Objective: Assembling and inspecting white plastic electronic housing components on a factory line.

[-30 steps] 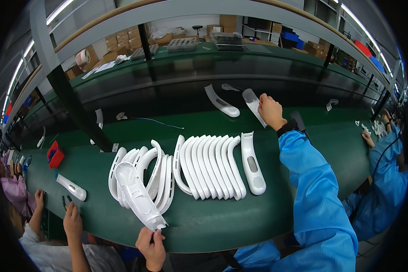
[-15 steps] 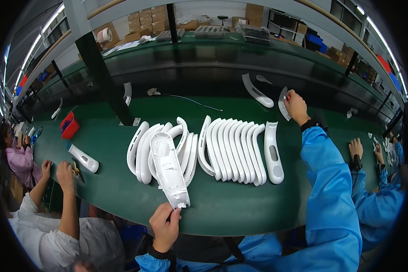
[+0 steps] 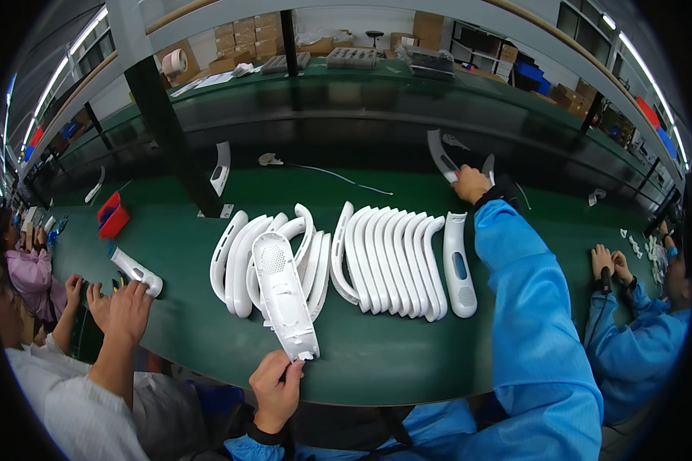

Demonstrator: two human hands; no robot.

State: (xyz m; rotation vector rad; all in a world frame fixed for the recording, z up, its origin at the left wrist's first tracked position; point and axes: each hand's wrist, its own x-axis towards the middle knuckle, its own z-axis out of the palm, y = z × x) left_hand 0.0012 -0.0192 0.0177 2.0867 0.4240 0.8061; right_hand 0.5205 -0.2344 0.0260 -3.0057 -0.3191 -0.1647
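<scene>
My left hand (image 3: 277, 390) pinches the near end of a white plastic housing shell (image 3: 284, 296). The shell's inner side faces up, showing a perforated patch at its far end and small ribs; it slants over a group of similar shells. My right hand (image 3: 473, 183) reaches to the back of the bench, its fingers closed on the near end of a curved white plastic cover (image 3: 440, 156). Just right of that hand is another thin curved piece (image 3: 489, 167), partly hidden by it. Behind the cover lies a small pale flat part (image 3: 455, 142).
A row of curved white shells (image 3: 392, 261) stands mid-bench, with a slotted shell (image 3: 460, 269) at its right. A thin cable (image 3: 338, 177) lies behind. At left are a red bin (image 3: 114, 217), a post (image 3: 169, 138) and a co-worker's hands (image 3: 127, 311). Another co-worker (image 3: 638, 338) sits at right.
My right hand has moved left, from the thin curved piece to the curved cover's near end. My left hand keeps its pinch on the shell. The left co-worker's hand has reached onto a white shell.
</scene>
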